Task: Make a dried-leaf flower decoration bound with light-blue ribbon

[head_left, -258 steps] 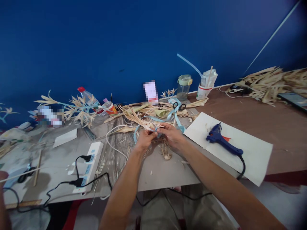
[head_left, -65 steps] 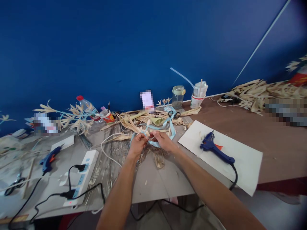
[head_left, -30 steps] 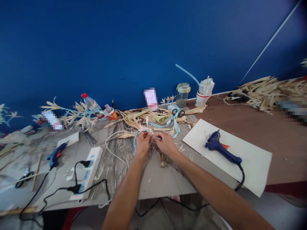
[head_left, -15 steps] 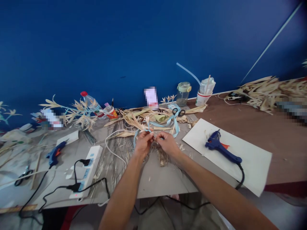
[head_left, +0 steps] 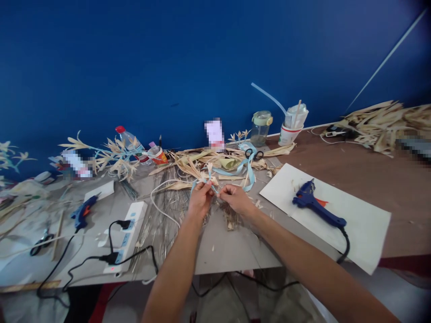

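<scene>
Pale-blue stem with cream husk petals at its top sits pinched between thumb and fingers of the left hand, while the right hand nips its lower end, both above the grey table. Beyond lie dried husks, a blue ribbon and scissors; rightward, a glue gun rests on white board.
</scene>
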Demonstrator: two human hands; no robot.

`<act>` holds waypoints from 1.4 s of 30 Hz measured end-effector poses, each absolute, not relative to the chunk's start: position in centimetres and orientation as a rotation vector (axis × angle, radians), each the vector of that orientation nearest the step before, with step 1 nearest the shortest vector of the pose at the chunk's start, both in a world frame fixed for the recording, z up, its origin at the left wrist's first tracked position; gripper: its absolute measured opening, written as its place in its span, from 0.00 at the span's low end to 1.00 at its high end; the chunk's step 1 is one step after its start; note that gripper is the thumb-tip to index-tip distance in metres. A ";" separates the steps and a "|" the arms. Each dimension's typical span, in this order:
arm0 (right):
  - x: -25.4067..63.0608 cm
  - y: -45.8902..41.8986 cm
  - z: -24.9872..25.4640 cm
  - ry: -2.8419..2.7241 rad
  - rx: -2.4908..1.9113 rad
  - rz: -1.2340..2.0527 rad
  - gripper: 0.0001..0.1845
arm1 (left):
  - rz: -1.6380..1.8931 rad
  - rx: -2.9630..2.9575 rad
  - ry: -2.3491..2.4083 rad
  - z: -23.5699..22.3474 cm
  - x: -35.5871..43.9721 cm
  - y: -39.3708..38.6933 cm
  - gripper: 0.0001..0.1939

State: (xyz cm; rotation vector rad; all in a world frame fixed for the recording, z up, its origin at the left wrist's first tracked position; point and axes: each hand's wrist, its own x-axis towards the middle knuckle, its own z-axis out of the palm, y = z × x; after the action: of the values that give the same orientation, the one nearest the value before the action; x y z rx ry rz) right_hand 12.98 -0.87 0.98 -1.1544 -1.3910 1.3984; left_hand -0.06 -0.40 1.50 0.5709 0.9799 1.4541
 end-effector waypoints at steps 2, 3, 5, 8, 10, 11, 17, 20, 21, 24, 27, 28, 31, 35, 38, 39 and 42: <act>12.9 -0.9 1.0 -1.395 -1.151 1.407 0.10 | 1.465 0.552 0.986 1.7 -0.3 -0.4 0.13; 12.9 -0.9 1.0 -1.401 -1.152 1.409 0.10 | 1.465 0.545 0.994 1.8 -0.4 -0.4 0.12; 12.9 -0.8 0.9 -1.417 -1.153 1.412 0.10 | 1.465 0.530 1.017 1.8 -0.6 -0.3 0.12; 12.8 -0.7 0.6 -1.433 -1.156 1.424 0.09 | 1.472 0.521 1.058 1.6 -0.7 -0.1 0.12; 12.8 -0.6 0.5 -1.418 -1.160 1.432 0.08 | 1.476 0.540 1.071 1.5 -0.7 -0.1 0.12; 12.9 -0.6 0.5 -1.401 -1.163 1.438 0.08 | 1.466 0.555 1.066 1.5 -0.7 -0.1 0.12; 13.4 -0.5 1.2 -1.273 -1.160 1.528 0.08 | 1.270 0.633 0.961 2.2 -0.8 -0.7 0.15; 13.5 -0.5 1.5 -1.264 -1.183 1.543 0.08 | 1.233 0.649 0.933 2.3 -1.1 -0.7 0.16; 13.5 -0.6 1.6 -1.266 -1.196 1.540 0.09 | 1.229 0.653 0.933 2.3 -1.1 -0.7 0.16; 13.4 -0.7 1.8 -1.273 -1.224 1.530 0.09 | 1.253 0.657 0.960 2.0 -1.2 -0.5 0.14; 13.4 -0.8 1.9 -1.282 -1.232 1.519 0.09 | 1.294 0.668 0.993 1.7 -1.0 -0.4 0.13; 13.4 -0.8 1.8 -1.288 -1.232 1.515 0.09 | 1.299 0.675 1.002 1.7 -0.9 -0.4 0.13; 13.5 -0.7 1.6 -1.321 -1.232 1.483 0.08 | 1.305 0.698 1.018 1.7 -0.6 -0.4 0.14; 13.5 -0.6 1.3 -1.434 -1.237 1.391 0.08 | 1.312 0.713 1.008 1.7 -0.3 -0.6 0.16; 13.5 -0.8 1.3 -1.525 -1.234 1.321 0.08 | 1.284 0.697 0.996 1.8 -0.2 -0.7 0.17; 13.4 -0.9 1.5 -1.555 -1.238 1.286 0.08 | 1.270 0.687 0.988 1.8 -0.2 -0.7 0.17; 13.5 -1.1 1.9 -1.652 -1.266 1.169 0.07 | 1.234 0.643 0.932 2.0 -0.2 -0.8 0.16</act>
State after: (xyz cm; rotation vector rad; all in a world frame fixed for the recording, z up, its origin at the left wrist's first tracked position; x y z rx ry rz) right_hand 13.48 -1.14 1.87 -1.2661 -1.6523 1.1686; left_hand -0.24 -0.84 1.97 0.6428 0.9325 1.2338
